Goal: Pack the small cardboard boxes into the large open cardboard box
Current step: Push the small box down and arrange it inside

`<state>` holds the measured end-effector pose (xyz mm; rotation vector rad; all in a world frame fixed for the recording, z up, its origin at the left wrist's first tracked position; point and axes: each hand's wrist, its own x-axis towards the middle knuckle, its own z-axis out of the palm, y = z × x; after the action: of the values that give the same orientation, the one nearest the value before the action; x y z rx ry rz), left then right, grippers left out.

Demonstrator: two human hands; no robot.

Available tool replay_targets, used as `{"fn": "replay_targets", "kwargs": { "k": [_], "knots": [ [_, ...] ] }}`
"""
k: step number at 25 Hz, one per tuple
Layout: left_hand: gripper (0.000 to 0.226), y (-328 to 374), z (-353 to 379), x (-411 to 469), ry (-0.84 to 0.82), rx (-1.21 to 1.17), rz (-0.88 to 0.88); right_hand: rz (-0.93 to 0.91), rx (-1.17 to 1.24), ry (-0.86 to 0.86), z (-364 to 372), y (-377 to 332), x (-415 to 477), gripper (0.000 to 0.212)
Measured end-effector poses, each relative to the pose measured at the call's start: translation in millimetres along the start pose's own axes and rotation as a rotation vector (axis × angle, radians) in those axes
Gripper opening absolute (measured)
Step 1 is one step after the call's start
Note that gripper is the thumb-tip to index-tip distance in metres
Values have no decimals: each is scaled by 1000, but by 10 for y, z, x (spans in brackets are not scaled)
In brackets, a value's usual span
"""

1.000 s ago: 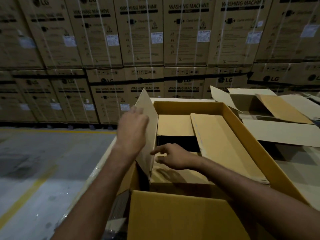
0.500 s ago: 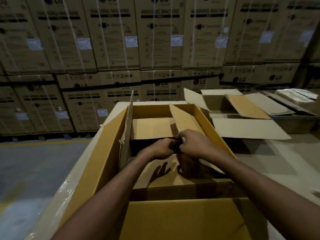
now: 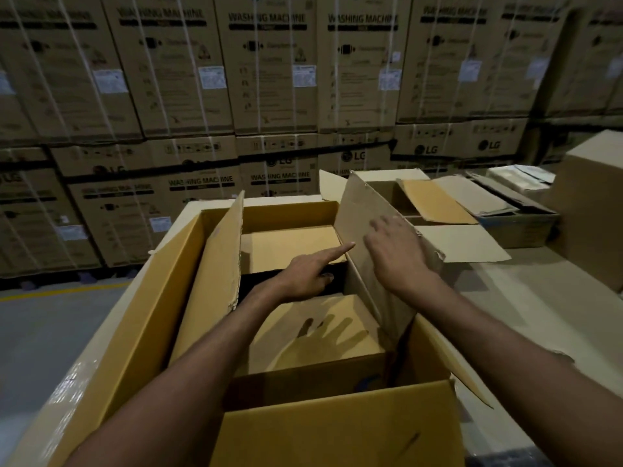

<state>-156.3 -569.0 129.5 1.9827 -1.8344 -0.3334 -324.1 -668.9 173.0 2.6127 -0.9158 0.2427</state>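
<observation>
Both hands now apart: right hand (image 3: 397, 254) flat, fingers spread on right flap (image 3: 367, 210); left hand (image 3: 312, 271) pointing, holding nothing.

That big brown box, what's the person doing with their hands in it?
A person is packing the large open cardboard box. Smaller cardboard boxes already lie inside, with a dark gap between them. The left hand reaches in over that gap, index finger stretched out. The right hand lies flat against the box's raised right flap, pressing it outward. Neither hand holds a small box. Stacked washing machine cartons stand behind.
</observation>
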Motion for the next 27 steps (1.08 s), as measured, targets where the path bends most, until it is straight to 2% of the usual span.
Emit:
{"fn": "replay_targets", "kwargs": {
  "k": [2, 4, 6, 8, 10, 13, 15, 17, 19, 22, 24, 25, 26, 27],
  "knots": [
    [69, -14, 4, 1, 1, 38, -47, -47, 139, -84, 180, -38, 98, 20],
    [56, -159, -43, -54, -42, 115, -145, -118, 157, -156, 385, -71, 207, 10],
    [50, -403, -117, -188, -119, 132, -284, -184, 254, -242, 549, -151, 333, 19],
    [50, -659, -175, -370, -176, 118, -401, -215, 417, -406, 675, -264, 436, 33],
    [48, -861, -215, -544, -229, 128, -459, -220, 470, -587, 862, -366, 512, 44],
    [43, -1039, -234, -779, -235, 70, -512, -179, 563, -804, 1101, -491, 531, 46],
    [40, -1088, -250, -926, -239, 12, -535, -163, 690, -788, 1118, -530, 540, 43],
    [36, -1098, -326, -1033, -213, -12, -549, -147, 810, -627, 1028, -516, 576, 36],
    [32, -1096, -510, -1108, -105, -39, -551, -89, 924, -492, 874, -464, 620, 27],
    [25, -930, -942, -1187, 83, -106, -499, -34, 1050, -444, 433, -316, 654, 26],
    [22, -719, -1219, -1310, 208, -170, -437, -52, 1074, -495, 23, -137, 642, 24],
    [21, -606, -1347, -1388, 206, -241, -431, -86, 1093, -572, -188, -25, 607, 21],
    [21, -527, -1461, -1465, 120, -344, -436, -145, 1126, -703, -361, 87, 576, 19],
    [20, -464, -1542, -1522, -43, -460, -442, -226, 1156, -876, -471, 185, 545, 15]
  ]
}}
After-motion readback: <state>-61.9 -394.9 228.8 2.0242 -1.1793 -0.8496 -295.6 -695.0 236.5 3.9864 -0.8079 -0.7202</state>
